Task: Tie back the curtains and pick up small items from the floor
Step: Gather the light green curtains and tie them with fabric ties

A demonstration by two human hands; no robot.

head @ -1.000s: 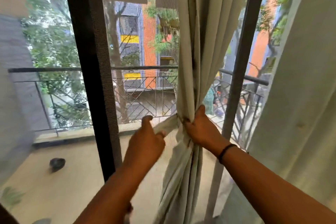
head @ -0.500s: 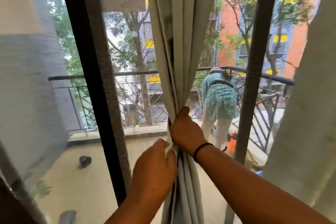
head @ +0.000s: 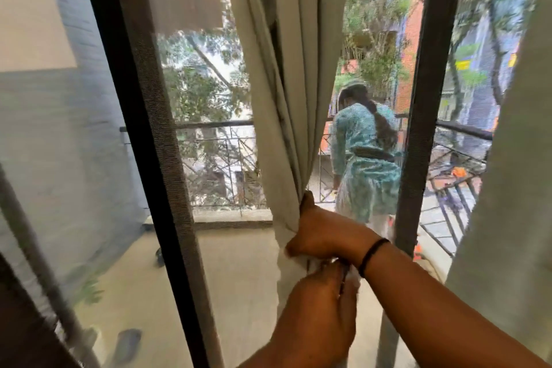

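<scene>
A beige curtain (head: 286,69) hangs gathered into a narrow bunch in front of the window. My right hand (head: 322,233), with a black band on its wrist, grips the bunch at waist height, thumb pointing up. Just below it my left hand (head: 319,308) pinches pale fabric, the tie-back or a curtain fold, under my right wrist. The fingers of both hands are mostly hidden behind the cloth. A second beige curtain (head: 513,188) hangs at the right edge.
A dark sliding door frame (head: 143,128) with mesh screen stands to the left, another dark post (head: 418,98) to the right. Outside, a person in a teal patterned top (head: 364,158) stands on the balcony by the railing. A small dark object (head: 159,254) lies on the balcony floor.
My left hand has moved from the left of the bunch to under my right wrist. The view has swung so the curtain sits further left, and the person outside has straightened up.
</scene>
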